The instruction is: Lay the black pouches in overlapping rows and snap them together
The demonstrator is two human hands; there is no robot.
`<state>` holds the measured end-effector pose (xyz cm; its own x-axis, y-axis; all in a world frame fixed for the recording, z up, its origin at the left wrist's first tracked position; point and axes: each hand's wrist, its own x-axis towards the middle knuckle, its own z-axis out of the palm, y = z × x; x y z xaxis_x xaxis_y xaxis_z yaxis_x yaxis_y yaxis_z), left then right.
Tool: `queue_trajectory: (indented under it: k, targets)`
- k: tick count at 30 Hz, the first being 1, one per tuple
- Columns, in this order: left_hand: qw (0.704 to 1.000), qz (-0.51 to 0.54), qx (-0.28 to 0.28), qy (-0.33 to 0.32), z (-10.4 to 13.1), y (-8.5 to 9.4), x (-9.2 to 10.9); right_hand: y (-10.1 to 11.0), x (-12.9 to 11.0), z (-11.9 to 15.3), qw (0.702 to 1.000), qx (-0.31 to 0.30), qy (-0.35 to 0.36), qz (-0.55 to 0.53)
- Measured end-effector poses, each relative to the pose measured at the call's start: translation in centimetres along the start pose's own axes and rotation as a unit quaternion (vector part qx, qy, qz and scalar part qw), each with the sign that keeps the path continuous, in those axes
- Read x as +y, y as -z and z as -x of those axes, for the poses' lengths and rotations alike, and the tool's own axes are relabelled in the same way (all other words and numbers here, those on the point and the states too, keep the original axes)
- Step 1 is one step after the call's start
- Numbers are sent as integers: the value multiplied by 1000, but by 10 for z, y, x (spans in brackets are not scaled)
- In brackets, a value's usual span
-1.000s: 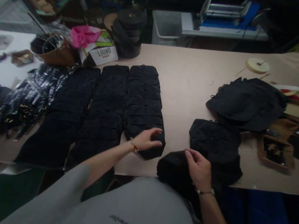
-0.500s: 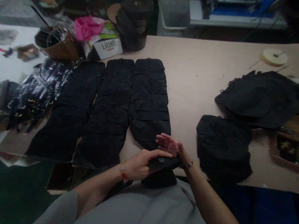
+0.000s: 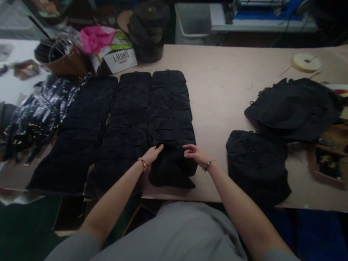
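A black fabric pouch point(image 3: 171, 169) lies at the near end of the third column of similar pouches, its lower edge curling up over the table. My left hand point(image 3: 152, 154) is closed on its upper left edge, thumb on top. At the upper right edge, by a small metal ring, my right hand point(image 3: 195, 154) has its fingers bent in a pinch on the cloth; the fingertips are small and dim. Overlapping black pouches point(image 3: 170, 99) with small rings run away from me beyond the held one.
To the left are two more columns of pouches point(image 3: 123, 140) and shiny plastic-wrapped strips point(image 3: 48, 98). A pouch pile point(image 3: 256, 169) and a larger black fabric heap point(image 3: 295, 107) lie right, beside a box of small parts point(image 3: 330, 167). Webbing rolls point(image 3: 148, 30) and a tape roll point(image 3: 306, 62) stand farther back.
Both hands have moved forward from close to my body, carrying the black pouch onto the end of the third column. My right hand, spread before, is now bent at the pouch's edge.
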<state>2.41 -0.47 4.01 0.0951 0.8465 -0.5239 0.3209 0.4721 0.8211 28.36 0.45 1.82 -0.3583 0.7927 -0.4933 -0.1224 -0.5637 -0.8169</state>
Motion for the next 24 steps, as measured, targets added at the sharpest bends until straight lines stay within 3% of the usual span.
queue_trajectory:
  k: [3, 5, 8, 12, 14, 18, 21, 24]
  targets:
    - [996, 5, -58, 63, -19, 9, -10, 7, -1, -34, 986, 148, 52, 48]
    - [995, -1, -49, 86, -29, 12, -17, 14, 1, -50, 971, 205, 48, 114]
    - [994, -14, -14, 107, -38, 12, -28, 26, 11, -59, 958, 207, 1, 198]
    - [993, 2, -6, 114, -41, 5, -46, 38, 25, -51, 965, 157, -29, 209]
    - [994, 22, -2, 103, -41, 1, -55, 38, 25, -50, 970, 156, -13, 186]
    - [997, 14, 32, 63, -36, -1, -61, 27, 11, -58, 959, 223, 57, 164]
    - [986, -128, 105, 33, -20, -2, -49, 18, 3, -55, 912, 280, 110, 279]
    - [931, -302, 195, -71, -1, -15, -31, 8, 12, -31, 839, 285, 214, 412]
